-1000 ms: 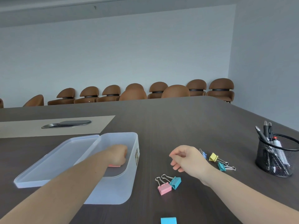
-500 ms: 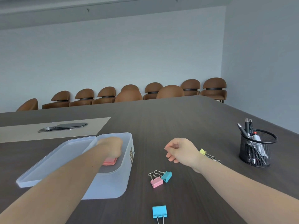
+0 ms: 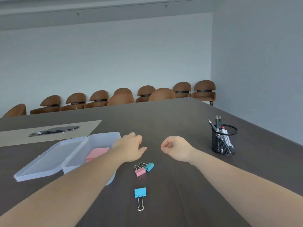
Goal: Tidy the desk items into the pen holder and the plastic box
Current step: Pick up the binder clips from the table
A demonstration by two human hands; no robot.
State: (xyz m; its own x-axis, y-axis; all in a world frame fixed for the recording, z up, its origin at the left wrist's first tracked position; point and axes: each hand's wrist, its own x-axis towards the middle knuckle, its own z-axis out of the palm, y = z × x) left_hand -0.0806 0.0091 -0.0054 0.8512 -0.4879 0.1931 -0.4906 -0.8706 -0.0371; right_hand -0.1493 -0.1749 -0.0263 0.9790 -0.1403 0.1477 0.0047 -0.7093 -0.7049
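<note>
Dark table (image 3: pixel 172 125), brown chairs (image 3: pixel 203 90) at back wall. Head view: clear plastic box (image 3: pixel 105 138) w/ lid open, pink pad (image 3: pixel 96 153) inside. Left hand (image 3: pixel 131 149) just right of box, fingers loose, empty. Right hand (image 3: pixel 176 148) curled; can't tell if holding anything. Pink clip (image 3: pixel 140 172) touching teal clip (image 3: pixel 149 167); blue clip (image 3: pixel 140 192) nearer. Mesh pen holder (image 3: pixel 223 141) w/ pens, far right.

Soft even daylight, faint shadows, wide-angle bending at edges, perhaps slightly blurred

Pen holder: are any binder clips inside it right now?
No, the pen holder shows only pens; three clips lie on the table.
</note>
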